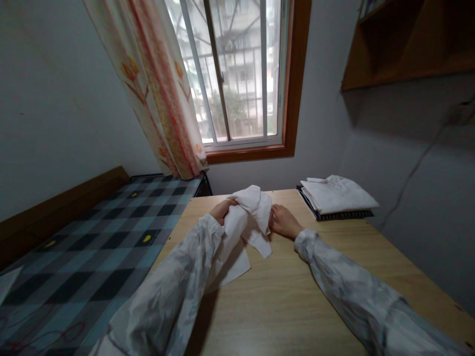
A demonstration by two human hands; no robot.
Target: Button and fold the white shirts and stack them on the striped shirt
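A crumpled white garment, which looks like a shirt [243, 222], is held up over the near-middle of the wooden table [297, 296]. My left hand [221, 210] is closed on its left side, near the top, with the fingertips partly covered by the fabric. On the opposite side, my right hand [284, 221] pinches the garment's edge between thumb and fingers. Loose flaps hang below both hands, and the lower ones reach the tabletop. Part of the garment is hidden behind my left sleeve.
At the table's back right, a folded white garment [337, 193] lies on a black spiral-bound notebook [345, 215]. A bed with a checked cover [122, 232] adjoins the table on the left. Behind are a curtain [156, 99] and window [241, 74]; a wooden shelf [408, 64] hangs at upper right.
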